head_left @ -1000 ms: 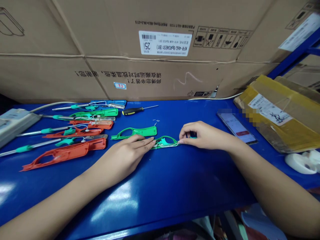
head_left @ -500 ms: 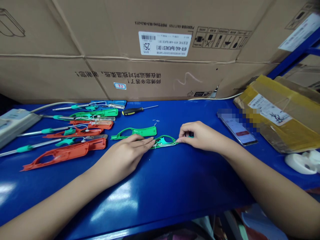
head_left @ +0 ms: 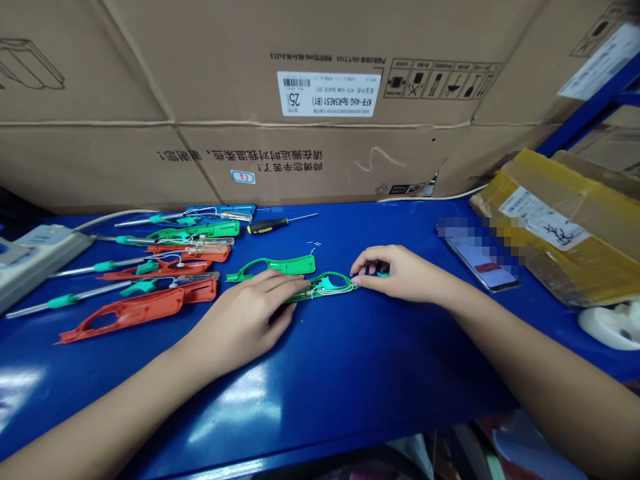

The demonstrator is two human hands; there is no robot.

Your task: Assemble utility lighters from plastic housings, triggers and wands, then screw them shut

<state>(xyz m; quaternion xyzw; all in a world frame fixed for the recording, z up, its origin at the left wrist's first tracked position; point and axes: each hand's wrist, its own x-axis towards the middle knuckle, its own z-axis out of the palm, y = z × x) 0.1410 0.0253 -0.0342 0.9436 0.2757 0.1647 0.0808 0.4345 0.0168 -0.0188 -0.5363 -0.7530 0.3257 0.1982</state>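
Note:
A green half-casing of a long-necked gas lighter [head_left: 333, 293] lies open side up, with a teal trigger [head_left: 327, 283] and thin white wire inside. My left hand [head_left: 255, 310] covers its left part, fingers together across the top and thumb at the near edge. At its right tip, my right hand [head_left: 383, 270] is curled in a loose pinch, thumb touching the end of the casing by the wire. A bit of teal shows under the right fingers; the rest is hidden. Just behind the left hand lies a matching green cover half [head_left: 295, 265].
Several partly assembled lighters [head_left: 185, 267] and an orange cover half [head_left: 135, 308] lie at left, near a power strip [head_left: 40, 257]. Behind are a screwdriver [head_left: 267, 225] and tiny white bits [head_left: 314, 244]. A phone [head_left: 480, 260], taped parcel [head_left: 565, 227] and white object [head_left: 610, 327] are at right.
My right index finger has lifted a little from the thumb at the casing's tip. My left hand keeps its place on the casing. The whole view has shifted slightly.

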